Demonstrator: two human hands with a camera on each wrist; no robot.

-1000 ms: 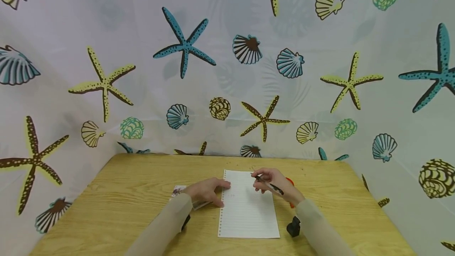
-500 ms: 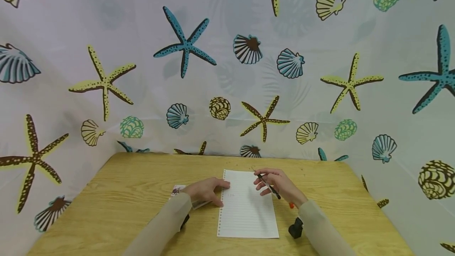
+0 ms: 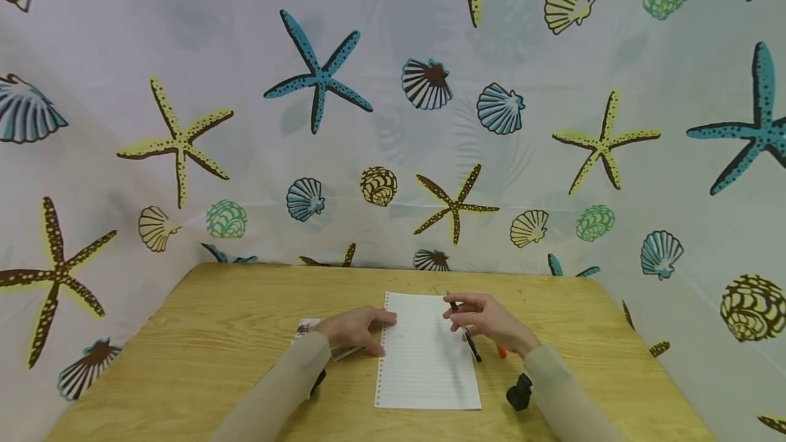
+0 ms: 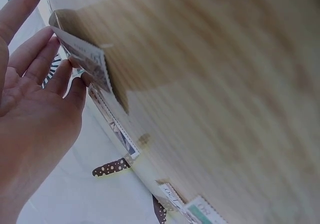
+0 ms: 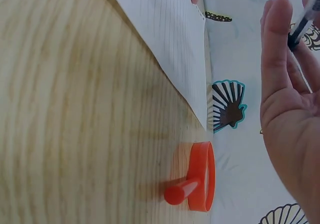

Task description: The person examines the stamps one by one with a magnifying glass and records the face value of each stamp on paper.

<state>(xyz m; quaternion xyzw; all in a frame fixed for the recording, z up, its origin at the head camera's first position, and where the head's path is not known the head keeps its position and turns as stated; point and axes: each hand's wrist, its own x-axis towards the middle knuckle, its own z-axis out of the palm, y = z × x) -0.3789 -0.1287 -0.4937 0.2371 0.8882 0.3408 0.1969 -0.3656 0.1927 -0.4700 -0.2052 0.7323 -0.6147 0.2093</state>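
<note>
A lined, hole-punched sheet of paper [image 3: 430, 377] lies on the table, with faint small marks near its upper left. My left hand [image 3: 353, 329] rests at the sheet's left edge, fingers extended and thumb spread. Above the right part of the paper, my right hand [image 3: 491, 322] holds a black pen [image 3: 471, 348] between its fingers, the pen slanting down toward the wrist. Beneath and beside the left hand are perforated postage stamps; one stamp [image 4: 90, 62] stands tilted close to the fingers in the left wrist view.
A red magnifying glass [image 5: 199, 169] lies right of the paper, mostly behind the right hand in the head view. More stamps [image 4: 205, 211] lie along the table left of the sheet. Behind the wooden table [image 3: 245, 292] hangs a shell-and-starfish curtain [image 3: 368, 142].
My right hand has shifted slightly right, its fingers loosening and the pen turning to a steeper slant. The left hand and paper stay almost in place.
</note>
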